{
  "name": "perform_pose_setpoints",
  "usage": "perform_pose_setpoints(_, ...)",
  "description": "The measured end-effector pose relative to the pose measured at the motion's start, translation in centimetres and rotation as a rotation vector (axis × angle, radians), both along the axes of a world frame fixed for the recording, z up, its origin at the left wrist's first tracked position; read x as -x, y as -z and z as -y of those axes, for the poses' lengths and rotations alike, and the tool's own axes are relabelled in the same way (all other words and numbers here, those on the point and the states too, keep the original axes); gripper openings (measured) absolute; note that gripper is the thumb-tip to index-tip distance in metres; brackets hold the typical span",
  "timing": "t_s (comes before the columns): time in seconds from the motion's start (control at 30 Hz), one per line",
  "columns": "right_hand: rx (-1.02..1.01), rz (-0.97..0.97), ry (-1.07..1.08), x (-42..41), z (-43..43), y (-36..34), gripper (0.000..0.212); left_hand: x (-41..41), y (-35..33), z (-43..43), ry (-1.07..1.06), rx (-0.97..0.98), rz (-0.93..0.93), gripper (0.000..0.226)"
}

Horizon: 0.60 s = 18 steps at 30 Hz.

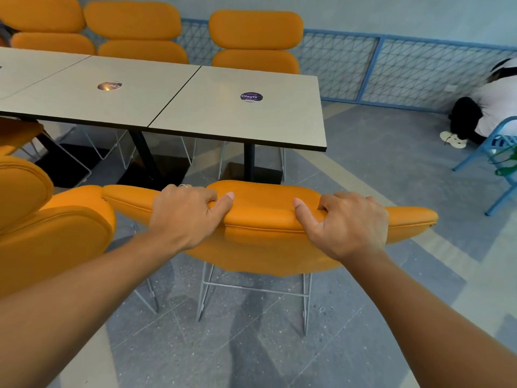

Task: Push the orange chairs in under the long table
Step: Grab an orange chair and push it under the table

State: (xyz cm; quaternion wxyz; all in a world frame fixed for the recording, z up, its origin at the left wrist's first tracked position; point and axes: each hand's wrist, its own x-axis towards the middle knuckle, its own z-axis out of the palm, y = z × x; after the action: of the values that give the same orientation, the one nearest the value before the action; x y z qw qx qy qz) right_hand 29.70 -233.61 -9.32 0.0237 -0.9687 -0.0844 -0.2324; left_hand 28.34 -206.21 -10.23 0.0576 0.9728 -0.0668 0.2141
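The nearest orange chair [265, 211] stands on the near side of the long table [218, 116], at its right-hand end, with its back toward the camera and its seat not yet under the top. It is upholstered in smooth orange leather-like material, with a rounded, padded top roll, a stitched seam running along the back, and wings that spread out to both sides. It sits on thin grey wire legs [253, 289]. The left hand [184, 217] grips the top roll left of centre, fingers curled over the far edge and thumb lying along the near face (a thin ring [183, 186] shows on one finger). The right hand [349, 225] grips the same roll right of centre in the same way, thumb pointing inward. A second orange chair [42, 219] stands just beside it on the left, its back touching or nearly touching the held chair's left wing. Three more orange chairs [134, 26] line the far side, their two-cushion backs rising above the pale grey tabletop, which carries two round stickers [251, 97]. Behind runs a blue mesh railing [377, 65]; at the right, a person in white [495, 102] crouches by a blue chair [495, 147]
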Motion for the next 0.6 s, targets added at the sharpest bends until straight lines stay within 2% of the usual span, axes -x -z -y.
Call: perform_pose_setpoints(0.6, 0.01, 0.028, -0.176, -2.8, 8.6, 0.5, 0.07, 3.7, -0.6, 9.8, -0.193, 0.025, -0.053, 0.069)
